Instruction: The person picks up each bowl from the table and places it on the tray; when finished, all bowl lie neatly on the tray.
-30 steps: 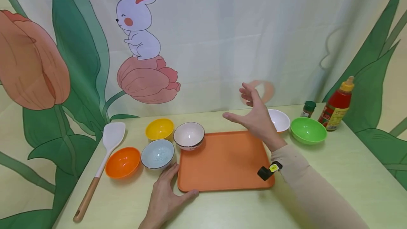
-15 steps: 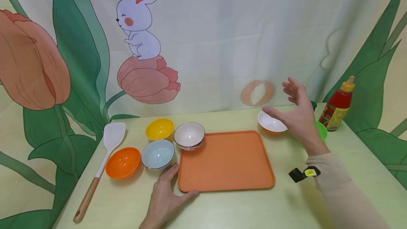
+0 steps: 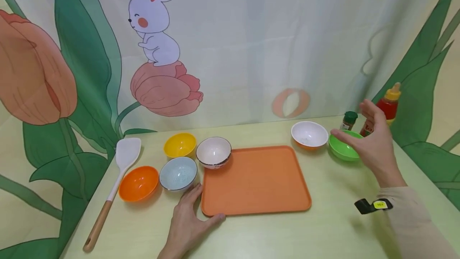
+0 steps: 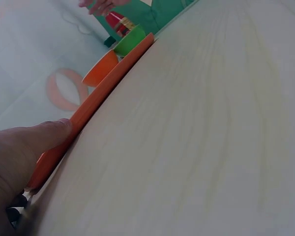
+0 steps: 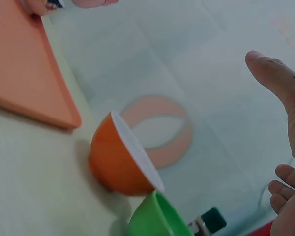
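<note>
My left hand [image 3: 187, 220] rests at the near left corner of an orange tray [image 3: 258, 183], its thumb extended along the front edge and its fingers by the left side. In the left wrist view, the thumb [image 4: 51, 135] touches the tray's rim. My right hand [image 3: 377, 149] is raised at the right with thumb and fingers spread apart, holding nothing. It partly covers a green bowl [image 3: 341, 149] and a red sauce bottle with a yellow cap [image 3: 391, 95]. In the right wrist view, the hand is apart from the white-lined orange bowl [image 5: 118, 162].
A green-capped spice jar [image 3: 348, 120] stands behind the green bowl. Yellow [image 3: 179, 146], pinkish-white [image 3: 213, 153], light blue [image 3: 178, 174] and orange [image 3: 139, 184] bowls sit left of the tray; the pinkish-white one overlaps its corner. A white spatula [image 3: 116, 187] lies far left. A printed curtain [image 3: 233, 51] hangs behind.
My right hand has moved rightward from above the tray, past the white-lined bowl, to the green bowl and sauce bottle. The left hand has stayed at the tray's corner.
</note>
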Tool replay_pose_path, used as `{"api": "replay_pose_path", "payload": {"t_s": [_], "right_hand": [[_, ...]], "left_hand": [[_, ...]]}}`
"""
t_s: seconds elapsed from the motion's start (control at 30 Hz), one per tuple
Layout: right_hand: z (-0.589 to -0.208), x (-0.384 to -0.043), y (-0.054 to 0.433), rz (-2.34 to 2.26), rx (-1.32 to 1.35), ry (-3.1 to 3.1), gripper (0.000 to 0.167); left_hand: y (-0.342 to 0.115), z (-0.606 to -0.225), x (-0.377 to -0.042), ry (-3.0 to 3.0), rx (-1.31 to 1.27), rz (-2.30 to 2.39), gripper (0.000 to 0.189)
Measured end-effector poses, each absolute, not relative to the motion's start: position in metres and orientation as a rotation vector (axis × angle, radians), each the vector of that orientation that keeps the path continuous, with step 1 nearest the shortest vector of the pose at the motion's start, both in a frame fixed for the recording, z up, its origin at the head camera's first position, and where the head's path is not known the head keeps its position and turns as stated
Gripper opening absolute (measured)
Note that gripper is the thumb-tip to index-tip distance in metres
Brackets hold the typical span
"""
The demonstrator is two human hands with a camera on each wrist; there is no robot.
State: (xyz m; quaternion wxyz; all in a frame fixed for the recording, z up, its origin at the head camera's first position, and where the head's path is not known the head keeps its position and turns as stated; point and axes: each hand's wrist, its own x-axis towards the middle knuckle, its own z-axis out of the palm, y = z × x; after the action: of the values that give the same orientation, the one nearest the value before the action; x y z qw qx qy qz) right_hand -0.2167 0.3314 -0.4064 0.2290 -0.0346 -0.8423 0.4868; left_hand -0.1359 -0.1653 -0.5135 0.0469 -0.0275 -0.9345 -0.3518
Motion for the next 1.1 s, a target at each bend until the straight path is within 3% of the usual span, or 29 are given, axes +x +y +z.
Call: {"api": "replay_pose_path", "payload": {"t_s": [0.7, 1.1], "right_hand": [[-0.485, -0.220, 0.380, 1.375, -0.219, -2.470, 0.120], [-0.505, -0.224, 0.381, 1.327, -0.286, -2.565, 0.130]], "left_hand": [[-0.164, -0.514, -0.136, -2.841, -0.102, -1.071, 0.115], [-0.165, -0.512, -0.135, -2.859, -0.082, -1.070, 0.116]]}}
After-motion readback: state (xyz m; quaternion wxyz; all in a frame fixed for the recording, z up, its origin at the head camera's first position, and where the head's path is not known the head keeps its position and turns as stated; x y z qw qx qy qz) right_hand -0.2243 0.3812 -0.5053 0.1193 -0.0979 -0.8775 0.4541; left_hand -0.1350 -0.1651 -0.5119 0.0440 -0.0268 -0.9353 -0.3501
